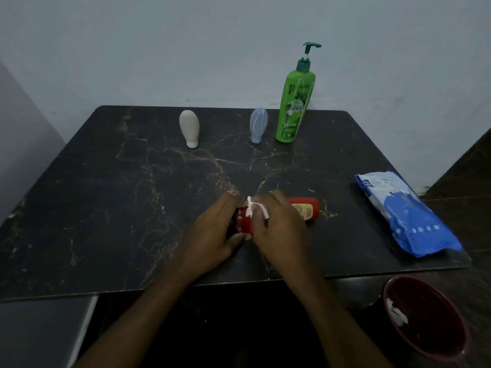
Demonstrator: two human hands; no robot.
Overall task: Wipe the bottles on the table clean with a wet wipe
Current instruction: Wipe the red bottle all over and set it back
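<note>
Lower centre of frame: red bottle point(276, 212) lies sideways on table point(132, 208), left hand point(212, 235) closed round its cap end to steady it, right hand point(279, 221) pinching wet wipe point(255, 208) against it, presumably for scrubbing.

A dim, pale blue-grey plastered wall point(186, 49) fills the upper frame behind a black gold-veined marble table point(132, 195), dark floor point(467, 181) at right.

You see: red bottle point(305, 207) in grip | white wipe point(256, 208) on it | beyond: beige bottle point(189, 127), pale-blue bottle point(257, 126), green pump bottle point(293, 102) | table point(106, 195) black, gold-veined | right: blue-white pack point(403, 213), maroon bin point(430, 320)
</note>
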